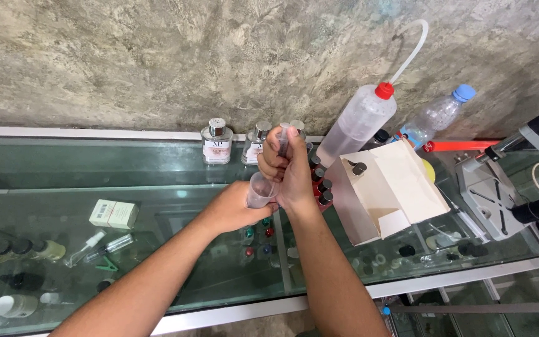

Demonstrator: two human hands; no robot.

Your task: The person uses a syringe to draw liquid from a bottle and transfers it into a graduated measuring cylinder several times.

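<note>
Right hand (289,168) holds syringe (282,140) (probably) over left hand's (238,209) cup (261,190).

perfume bottles (217,141): 3 | plastic bottles (358,122): 2 | white boxes (114,214): 2

Wall (157,56): rough, matt mottled grey plaster. Counter top (126,181): smooth glossy glass, greenish, in white-painted framing. Small cup (261,190) held in left hand (235,209): clear, slightly frosted plastic. Syringe-like tube (282,142) in right hand (291,171): clear plastic. Wash bottle (357,122): translucent matt plastic, red cap, soft clear tubing. Water bottle (435,115): thin clear plastic, blue cap. Perfume bottle (217,145): glossy glass, shiny metal cap. Open box (394,187): matt off-white cardboard. Press (488,190): dull grey metal.
</note>
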